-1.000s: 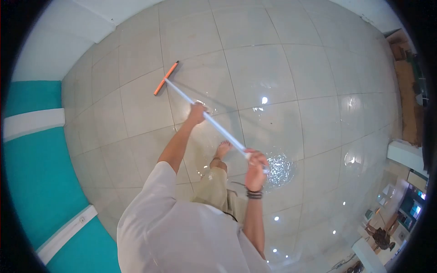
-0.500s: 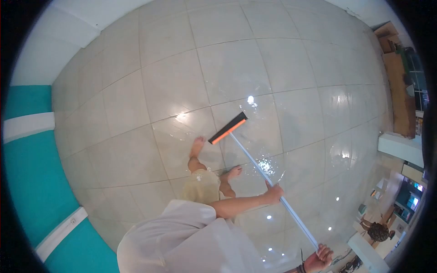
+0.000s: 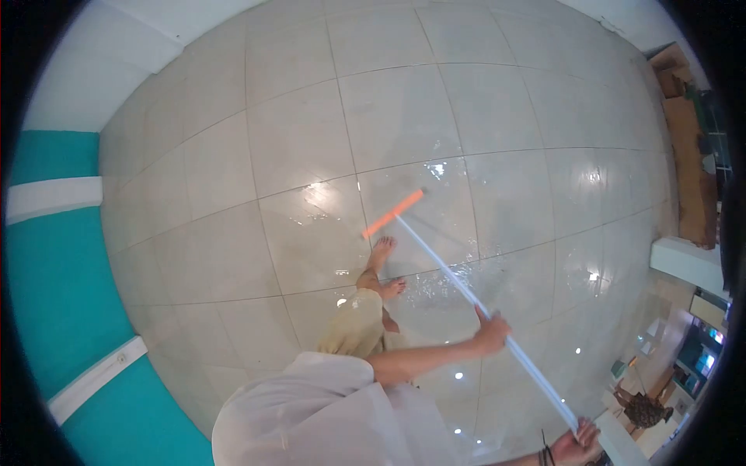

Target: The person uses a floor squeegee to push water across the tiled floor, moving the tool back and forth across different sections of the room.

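We see the left hand [image 3: 493, 332] wrapped around the middle of a long white handle [image 3: 466, 287], fingers curled tight on it. The right hand [image 3: 579, 443] grips the handle's far end at the lower edge of the view, also closed around it. The handle runs up and left to the orange squeegee blade [image 3: 392, 213], which lies on the wet tiled floor [image 3: 311, 140] just ahead of two bare feet [image 3: 382, 268]. A teal wall [image 3: 54, 295] stands at the left.
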The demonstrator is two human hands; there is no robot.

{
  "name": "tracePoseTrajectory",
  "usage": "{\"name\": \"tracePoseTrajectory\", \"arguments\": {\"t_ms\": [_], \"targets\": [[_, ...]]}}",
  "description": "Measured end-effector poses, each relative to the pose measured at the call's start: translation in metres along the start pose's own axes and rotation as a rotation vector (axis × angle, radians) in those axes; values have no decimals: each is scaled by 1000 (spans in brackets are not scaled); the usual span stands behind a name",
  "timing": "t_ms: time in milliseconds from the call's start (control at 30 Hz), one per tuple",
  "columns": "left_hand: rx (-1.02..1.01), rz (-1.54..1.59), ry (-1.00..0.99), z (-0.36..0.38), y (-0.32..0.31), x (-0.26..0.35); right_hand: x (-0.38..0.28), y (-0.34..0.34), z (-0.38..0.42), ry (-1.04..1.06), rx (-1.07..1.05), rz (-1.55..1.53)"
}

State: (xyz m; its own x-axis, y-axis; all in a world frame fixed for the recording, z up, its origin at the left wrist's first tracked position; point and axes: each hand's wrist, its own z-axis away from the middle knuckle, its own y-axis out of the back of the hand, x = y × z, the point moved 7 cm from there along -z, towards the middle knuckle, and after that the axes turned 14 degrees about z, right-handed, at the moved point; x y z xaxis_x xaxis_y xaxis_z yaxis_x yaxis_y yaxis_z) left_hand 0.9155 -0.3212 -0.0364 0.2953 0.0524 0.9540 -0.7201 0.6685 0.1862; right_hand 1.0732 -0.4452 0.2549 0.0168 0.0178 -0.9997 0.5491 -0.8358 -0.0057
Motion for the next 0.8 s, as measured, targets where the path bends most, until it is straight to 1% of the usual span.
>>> {"name": "tracePoseTrajectory", "arguments": {"t_ms": [33,67,100,133,167,200,233,267,300,333,367,433,467,533,567,600,633,667,700,733,767,800], "targets": [[67,-59,12,-14,35,-17,23,-24,-3,-40,-23,-50],[174,-24,-31,-22,80,-30,52,-57,-10,-77,-47,-104],[182,-168,22,-38,112,-59,79,-98,-15,-180,-300,-282],[370,-241,-80,-49,155,-87,108,-126,-14,-109,-76,-76],[403,-247,-70,-57,203,-114,143,-159,-15,57,-242,13],[413,-356,-10,-60,255,-128,185,-202,-8,-90,-300,-224],[473,-365,8,-67,298,-171,217,-248,3,-95,-400,-401],[605,-305,-46,-71,341,-234,254,-284,19,-142,-391,-152],[532,-558,139,-69,387,-233,266,-331,42,-221,-402,70],[672,-780,114,-63,425,-248,307,-363,67,-369,-495,-350],[679,-780,269,-57,456,-251,309,-394,85,-210,-581,-26],[661,-692,247,-52,488,-273,323,-429,114,-287,-572,-204],[657,-696,239,-62,482,-277,321,-425,108,-283,-564,-208],[534,-660,198,-79,449,-285,299,-407,94,-155,-612,-109],[484,-615,69,-91,422,-287,289,-384,74,-141,-567,-192],[430,-565,-59,-107,387,-282,277,-355,56,-146,-507,-153],[321,-415,-87,-113,351,-235,263,-321,37,-141,-451,-114],[323,-408,-168,-120,309,-215,250,-284,19,-84,-478,-97],[212,-402,-101,-127,265,-198,234,-248,4,-50,-473,-96],[116,-395,-55,-137,219,-189,221,-210,-10,-50,-396,-9],[83,-353,3,-138,172,-178,205,-170,-19,-43,-321,68],[-27,-347,46,-135,125,-162,188,-133,-24,-19,-285,82]]}}
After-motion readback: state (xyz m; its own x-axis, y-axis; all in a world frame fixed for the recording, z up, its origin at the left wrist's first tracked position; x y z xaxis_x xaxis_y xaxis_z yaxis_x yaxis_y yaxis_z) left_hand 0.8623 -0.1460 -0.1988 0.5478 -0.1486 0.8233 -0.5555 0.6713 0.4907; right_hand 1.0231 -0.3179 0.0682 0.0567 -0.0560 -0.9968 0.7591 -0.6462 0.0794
